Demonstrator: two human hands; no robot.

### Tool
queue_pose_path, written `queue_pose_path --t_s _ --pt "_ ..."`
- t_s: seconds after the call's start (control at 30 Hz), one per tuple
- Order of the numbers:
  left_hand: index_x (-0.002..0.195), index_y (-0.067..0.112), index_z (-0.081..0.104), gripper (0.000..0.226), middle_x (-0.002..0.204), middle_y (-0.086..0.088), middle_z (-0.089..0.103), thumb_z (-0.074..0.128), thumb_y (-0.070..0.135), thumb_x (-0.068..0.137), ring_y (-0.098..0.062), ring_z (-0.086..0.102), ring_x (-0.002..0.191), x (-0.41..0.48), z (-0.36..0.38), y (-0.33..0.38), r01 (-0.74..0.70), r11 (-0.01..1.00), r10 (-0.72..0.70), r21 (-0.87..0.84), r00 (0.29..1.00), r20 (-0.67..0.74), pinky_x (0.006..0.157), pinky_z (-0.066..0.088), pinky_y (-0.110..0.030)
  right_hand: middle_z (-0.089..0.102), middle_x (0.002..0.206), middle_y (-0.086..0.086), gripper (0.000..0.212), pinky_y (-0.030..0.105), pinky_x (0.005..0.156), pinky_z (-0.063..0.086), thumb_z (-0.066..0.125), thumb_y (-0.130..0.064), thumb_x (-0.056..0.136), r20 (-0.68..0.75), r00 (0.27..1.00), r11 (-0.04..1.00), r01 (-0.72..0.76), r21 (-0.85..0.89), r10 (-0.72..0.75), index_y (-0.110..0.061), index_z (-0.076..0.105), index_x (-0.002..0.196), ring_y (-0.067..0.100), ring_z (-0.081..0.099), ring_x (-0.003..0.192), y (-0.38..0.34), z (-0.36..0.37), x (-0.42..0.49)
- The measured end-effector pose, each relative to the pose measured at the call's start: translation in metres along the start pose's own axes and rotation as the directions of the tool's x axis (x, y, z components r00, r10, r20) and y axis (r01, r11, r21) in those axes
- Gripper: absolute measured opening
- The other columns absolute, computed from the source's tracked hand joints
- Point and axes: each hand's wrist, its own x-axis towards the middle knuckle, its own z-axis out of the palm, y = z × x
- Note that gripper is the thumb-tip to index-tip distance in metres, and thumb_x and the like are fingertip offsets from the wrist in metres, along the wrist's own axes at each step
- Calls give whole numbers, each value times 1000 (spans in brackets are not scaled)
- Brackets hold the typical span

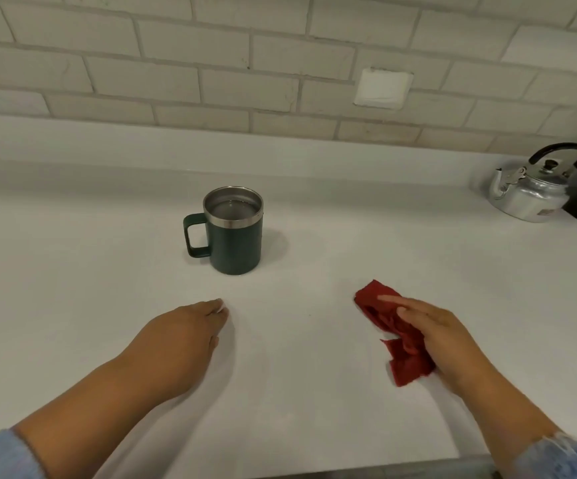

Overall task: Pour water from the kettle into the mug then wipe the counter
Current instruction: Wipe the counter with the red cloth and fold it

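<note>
A dark green mug (235,236) with a steel rim stands upright on the white counter (301,236), water inside, handle to the left. The metal kettle (532,193) with a black handle sits at the far right by the wall. My right hand (435,335) lies with straight fingers on a crumpled red cloth (396,331), pressing it to the counter right of the mug. My left hand (183,337) rests on the counter in front of the mug, fingers loosely bent, holding nothing.
A white brick wall (211,63) runs along the back with a white switch plate (382,88). The counter's front edge (349,473) is at the bottom. A dark edge shows beyond the kettle at the right.
</note>
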Motion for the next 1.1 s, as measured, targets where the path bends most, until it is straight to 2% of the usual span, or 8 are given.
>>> queue_pose_path --t_s 0.1,0.27,0.47,0.53,0.6,0.7,0.83,1.1 --pt "146 32 19 50 156 17 13 29 30 97 -9 23 141 1 1 0 2 1000 -2 -1 1000 2 112 22 -22 49 137 -9 37 26 96 35 51 -28 94 22 994 923 107 -369 -107 -57 52 117 12 50 114 18 22 -4" --pt "146 32 20 50 156 17 14 30 31 97 -10 26 140 0 3 1 32 999 -32 -3 999 -6 111 24 -23 23 155 10 61 41 114 21 36 -46 95 37 975 595 163 -787 -217 -29 15 149 31 29 138 15 85 -4" --pt "142 32 32 46 154 14 24 33 29 97 -10 29 139 -16 3 4 83 992 -91 -95 992 -84 111 25 -23 31 153 -6 50 26 111 24 43 -22 98 194 944 772 331 -543 -268 -34 29 145 14 39 134 -2 156 -13" --pt "142 27 36 45 154 8 28 37 25 96 -13 27 140 -28 1 -1 134 982 -149 -135 982 -114 112 23 -26 46 140 -11 45 9 87 47 42 -15 98 165 973 962 193 -191 -163 -41 44 135 3 60 101 -16 151 -4" --pt "140 21 39 45 153 3 31 40 23 95 -16 28 140 -43 -1 -12 217 965 -239 -147 959 -152 111 27 -29 47 129 -15 44 -1 62 43 40 -14 98 13 990 990 142 12 -142 -44 48 129 -3 58 85 -24 135 14" --pt "138 20 41 44 153 1 30 38 27 95 -19 33 138 -68 0 -28 357 927 -371 -120 919 -131 108 33 -32 41 145 -6 43 15 93 43 41 -20 98 -92 976 943 163 -291 -198 -33 40 139 12 52 118 -24 114 48" --pt "147 26 17 53 158 6 10 30 35 97 -14 13 145 -82 9 -32 396 914 -401 -87 915 -50 114 21 -30 24 157 5 52 40 113 26 41 -32 97 151 957 529 265 -806 -249 -22 27 147 27 24 142 -13 137 63" --pt "147 26 17 52 158 6 10 28 34 98 -15 10 146 -84 12 -37 381 920 -386 -92 921 -47 115 20 -32 29 154 1 48 30 114 20 42 -10 95 542 788 636 583 -506 -292 -30 42 139 22 30 138 -23 190 5"
